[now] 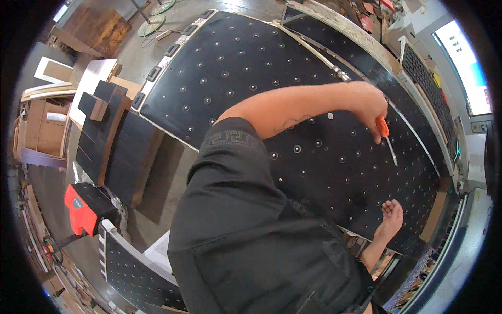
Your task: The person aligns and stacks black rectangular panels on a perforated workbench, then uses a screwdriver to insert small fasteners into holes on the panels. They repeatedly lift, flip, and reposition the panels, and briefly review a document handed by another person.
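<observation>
My left arm reaches across a black table (308,180) dotted with small metal studs in rows. At its end my left hand (372,102) is closed around the orange handle of a screwdriver (383,126). The tool's thin metal shaft points down over the table; whether its tip touches the surface I cannot tell. Lower right, my right hand (389,220) hovers over the table near its front edge, loosely curled and with nothing seen in it. A small pale disc (330,115) lies on the black surface beside my left forearm.
A long metal tube (319,55) lies along the table's far side. Beyond stand a black keyboard (426,91) and a lit screen (463,65). At left are stacked dark panels (104,131), a red and black device (83,209) and another studded table (133,277).
</observation>
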`<state>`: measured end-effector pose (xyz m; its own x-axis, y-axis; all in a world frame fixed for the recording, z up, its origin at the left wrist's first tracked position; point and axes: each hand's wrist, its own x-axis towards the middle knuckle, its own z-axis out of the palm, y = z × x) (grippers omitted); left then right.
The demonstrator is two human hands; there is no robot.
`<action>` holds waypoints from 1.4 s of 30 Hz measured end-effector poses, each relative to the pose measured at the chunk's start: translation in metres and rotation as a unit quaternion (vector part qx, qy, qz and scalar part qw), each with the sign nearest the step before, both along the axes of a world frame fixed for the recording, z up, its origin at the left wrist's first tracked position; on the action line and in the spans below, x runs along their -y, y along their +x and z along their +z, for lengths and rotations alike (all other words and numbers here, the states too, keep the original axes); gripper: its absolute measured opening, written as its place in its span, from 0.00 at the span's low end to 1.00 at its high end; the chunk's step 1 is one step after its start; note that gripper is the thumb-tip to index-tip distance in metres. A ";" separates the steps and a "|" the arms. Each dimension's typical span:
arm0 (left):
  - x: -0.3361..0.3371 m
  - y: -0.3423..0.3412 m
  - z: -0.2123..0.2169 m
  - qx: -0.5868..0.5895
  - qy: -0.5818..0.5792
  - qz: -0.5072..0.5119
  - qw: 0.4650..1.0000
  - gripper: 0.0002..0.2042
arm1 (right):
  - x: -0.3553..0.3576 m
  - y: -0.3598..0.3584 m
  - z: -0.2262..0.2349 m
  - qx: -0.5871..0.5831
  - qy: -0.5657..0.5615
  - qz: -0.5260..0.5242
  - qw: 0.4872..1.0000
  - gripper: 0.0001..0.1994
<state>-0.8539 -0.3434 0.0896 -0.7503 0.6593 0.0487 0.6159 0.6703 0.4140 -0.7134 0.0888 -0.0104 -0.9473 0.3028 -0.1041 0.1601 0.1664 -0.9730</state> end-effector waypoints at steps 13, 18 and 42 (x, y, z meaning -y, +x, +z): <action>-0.050 0.156 0.072 0.103 0.358 -0.181 0.910 0.33 | 0.183 -0.049 0.105 -0.164 0.129 0.574 0.792 0.42; -0.012 0.222 0.088 0.044 0.383 -0.138 0.913 0.29 | 0.290 -0.048 0.162 -0.357 0.151 0.780 0.491 0.48; -0.036 0.364 -0.382 -0.001 -0.073 0.338 0.938 0.18 | 0.392 0.051 0.229 -0.649 0.323 0.525 0.447 0.34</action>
<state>-0.4897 -0.3070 -0.2927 -0.9995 0.0329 -0.0035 0.0305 0.9575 0.2867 -0.6625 -0.3035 0.2185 0.2615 -0.8088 0.5267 -0.9646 -0.2005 0.1712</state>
